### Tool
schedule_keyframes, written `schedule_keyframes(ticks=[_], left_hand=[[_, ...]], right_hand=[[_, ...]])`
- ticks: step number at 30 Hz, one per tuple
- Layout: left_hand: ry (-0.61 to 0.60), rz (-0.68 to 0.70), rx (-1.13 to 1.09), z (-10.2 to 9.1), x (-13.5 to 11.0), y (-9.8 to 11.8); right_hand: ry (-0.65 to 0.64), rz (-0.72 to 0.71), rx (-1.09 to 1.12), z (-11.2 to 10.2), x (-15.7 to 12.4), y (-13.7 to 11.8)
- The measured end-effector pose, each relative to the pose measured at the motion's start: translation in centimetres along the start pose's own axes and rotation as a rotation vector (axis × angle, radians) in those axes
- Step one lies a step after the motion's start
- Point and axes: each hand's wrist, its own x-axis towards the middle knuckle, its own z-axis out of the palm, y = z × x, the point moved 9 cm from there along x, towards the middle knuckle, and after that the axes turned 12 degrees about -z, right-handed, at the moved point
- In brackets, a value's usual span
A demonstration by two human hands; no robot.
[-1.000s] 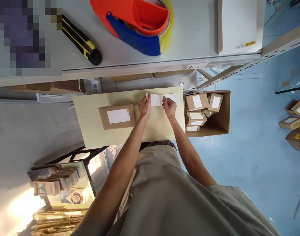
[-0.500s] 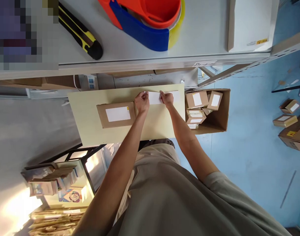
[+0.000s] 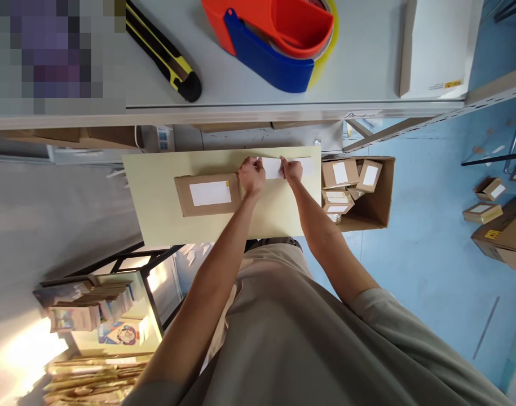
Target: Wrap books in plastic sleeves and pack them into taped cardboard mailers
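Between my hands is a flat white sheet [image 3: 271,167], paper-like, over the pale yellow board [image 3: 156,225]. My left hand [image 3: 252,175] pinches its left end, fingers closed. At its right part the fingers of my right hand [image 3: 291,169] are also closed on it, and some white shows beyond that hand. Whether this is one sheet or several I cannot tell. Just left of my left hand lies a brown cardboard box [image 3: 181,197] with a white label [image 3: 210,193] on top.
An open carton [image 3: 378,206] with several labelled small boxes stands at the board's right. On the grey shelf [image 3: 359,67] above lie a box cutter [image 3: 173,59], a red and blue tape dispenser [image 3: 274,67] and a white packet [image 3: 435,51]. Books [image 3: 75,316] are stacked lower left.
The view has shifted slightly, so the shelf things appear farther right. My hands are a little closer together on the white sheet. The cardboard box stays where it was on the board.
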Motion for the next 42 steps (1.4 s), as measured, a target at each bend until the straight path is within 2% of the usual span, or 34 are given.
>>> schedule_keyframes(ticks=[2, 4, 8, 10, 14, 17, 20, 23, 26, 27, 29, 31, 34, 37, 42], left_hand=[[0.037, 0.025, -0.015, -1.3, -0.5, 1.0], [0.071, 0.068, -0.051, -3.4, -1.2, 1.9], [0.087, 0.148, -0.148, -9.8, -3.7, 2.4], [0.060, 0.146, -0.217, -13.5, -5.4, 1.4], [0.014, 0.103, -0.378, -20.0, -8.7, -2.2], [-0.009, 0.092, -0.480, -23.5, -10.3, -4.9], [-0.028, 0.085, -0.570, -26.1, -11.1, -7.0], [-0.048, 0.084, -0.627, -28.1, -11.2, -8.5], [-0.110, 0.098, -0.672, -29.5, -10.9, -9.6], [-0.137, 0.100, -0.678, -29.9, -10.7, -9.9], [-0.183, 0.101, -0.674, -30.8, -10.3, -10.6], [-0.205, 0.113, -0.666, -32.0, -9.8, -11.2], [-0.202, 0.150, -0.696, -34.8, -9.2, -12.1], [-0.235, 0.161, -0.784, -37.9, -8.3, -13.3], [-0.387, 0.201, -0.808, -41.6, -6.7, -14.3]], right_hand=[[0.002, 0.001, 0.003, 0.0, -0.1, 0.0], [0.003, -0.010, -0.007, -0.1, -0.2, -0.1], [0.007, -0.029, -0.064, -0.4, -0.5, -0.4], [0.009, -0.039, -0.089, -0.6, -0.7, -0.7], [-0.002, -0.044, -0.134, -1.0, -0.9, -1.4], [-0.029, -0.028, -0.144, -1.2, -1.5, -2.5], [-0.052, -0.101, -0.096, -0.8, -4.4, -5.1], [-0.158, -0.266, 0.045, 1.7, -11.0, -9.1], [-0.437, -0.458, 0.239, 6.9, -20.4, -14.1], [-0.492, -0.499, 0.308, 8.5, -23.3, -15.7], [-0.497, -0.524, 0.407, 11.1, -27.5, -18.4], [-0.450, -0.517, 0.432, 13.3, -30.0, -20.7], [-0.374, -0.521, 0.395, 15.9, -31.9, -23.4], [-0.318, -0.550, 0.367, 17.5, -33.4, -25.7], [-0.305, -0.584, 0.358, 19.7, -36.0, -28.6]])
